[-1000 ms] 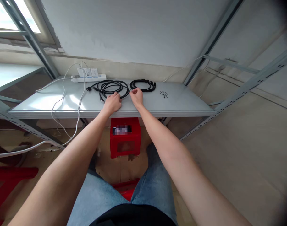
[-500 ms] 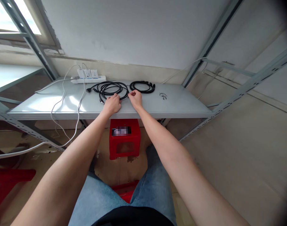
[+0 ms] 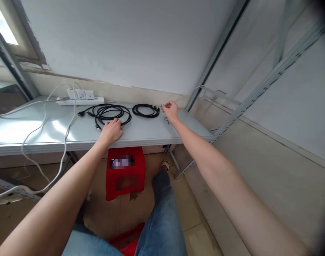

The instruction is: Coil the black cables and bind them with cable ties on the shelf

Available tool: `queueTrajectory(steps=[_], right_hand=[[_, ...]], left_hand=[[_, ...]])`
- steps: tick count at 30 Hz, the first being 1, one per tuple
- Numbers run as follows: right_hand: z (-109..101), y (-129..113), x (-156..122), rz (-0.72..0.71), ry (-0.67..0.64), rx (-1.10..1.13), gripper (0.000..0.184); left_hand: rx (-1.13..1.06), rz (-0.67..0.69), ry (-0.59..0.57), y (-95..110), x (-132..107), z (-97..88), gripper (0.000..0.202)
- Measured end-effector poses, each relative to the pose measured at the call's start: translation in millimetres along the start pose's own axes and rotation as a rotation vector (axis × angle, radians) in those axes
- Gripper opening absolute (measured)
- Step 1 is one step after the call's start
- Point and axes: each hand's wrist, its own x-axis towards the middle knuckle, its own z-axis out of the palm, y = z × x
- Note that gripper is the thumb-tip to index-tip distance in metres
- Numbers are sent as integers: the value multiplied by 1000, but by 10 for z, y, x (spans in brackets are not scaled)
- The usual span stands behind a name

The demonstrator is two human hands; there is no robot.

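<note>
A loosely coiled black cable [image 3: 110, 113] with plugs at its left end lies on the grey shelf [image 3: 143, 131]. My left hand [image 3: 111, 131] rests at the near edge of this coil, its fingers laid down against the cable and the shelf. Farther right, my right hand [image 3: 171, 111] is raised a little, thumb and fingertips pinched on a thin dark twist tie [image 3: 162, 105]. Several similar short ties [image 3: 166, 121] lie on the shelf just below that hand, partly hidden by it. Between the hands sits a second, tighter black cable coil [image 3: 145, 110].
A white power strip [image 3: 80, 101] with several plugged adapters stands at the back left. White cords [image 3: 67, 131] hang over the shelf's front edge. Metal uprights [image 3: 218, 53] frame the shelf. Beneath it, a red stool [image 3: 126, 179] bears a phone [image 3: 121, 162].
My right hand has left the larger coil and moved right, over the small ties, with a thin tie in its fingertips. My left hand has stayed at the coil. The view has turned right.
</note>
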Motion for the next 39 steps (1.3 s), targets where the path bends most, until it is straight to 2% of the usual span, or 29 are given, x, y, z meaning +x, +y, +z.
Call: queueTrajectory(steps=[3,6,8,10,13,15,18,21,24,27,30,33,36,37,39], right_hand=[[-479,231,15,44,56,-82,11],[-769,451,-185,46,43,-304,5],[-851,543,-329,82,40,-463,4],[-869,576,-424,97,-9,-617,13],[-836,560,-467,-7,-189,-805,20],[-793,543,-451,-95,-279,-847,19],[-709,529,-382,-126,-234,-753,16],[-620,497,-277,-87,-103,-569,20],[-553,440,-185,-25,-34,-510,20],[-517,404,-158,105,-45,-488,17],[-512,406,-170,303,-44,-281,7],[-529,366,-214,461,75,-41,7],[-521,152,-455,417,175,140,15],[-509,27,-621,373,162,215,18],[-483,-296,-1097,244,0,408,23]], left_hand=[[-2,-5,5,13,1,-4,38],[-8,-14,7,40,-8,-29,37],[-4,-10,5,52,-14,-43,37],[5,-4,3,54,-16,-46,38],[18,8,4,47,-13,-38,41],[22,12,4,44,-11,-32,42],[20,6,1,50,-15,-36,42],[12,-5,1,60,-21,-49,41],[19,-16,-6,67,-22,-60,39],[34,-18,-19,67,-20,-64,38],[39,-13,-17,62,-20,-61,38],[40,-15,-21,63,-22,-60,37],[38,-19,-18,69,-22,-62,36],[38,-18,-16,71,-22,-62,36],[40,-14,-17,73,-22,-59,36]])
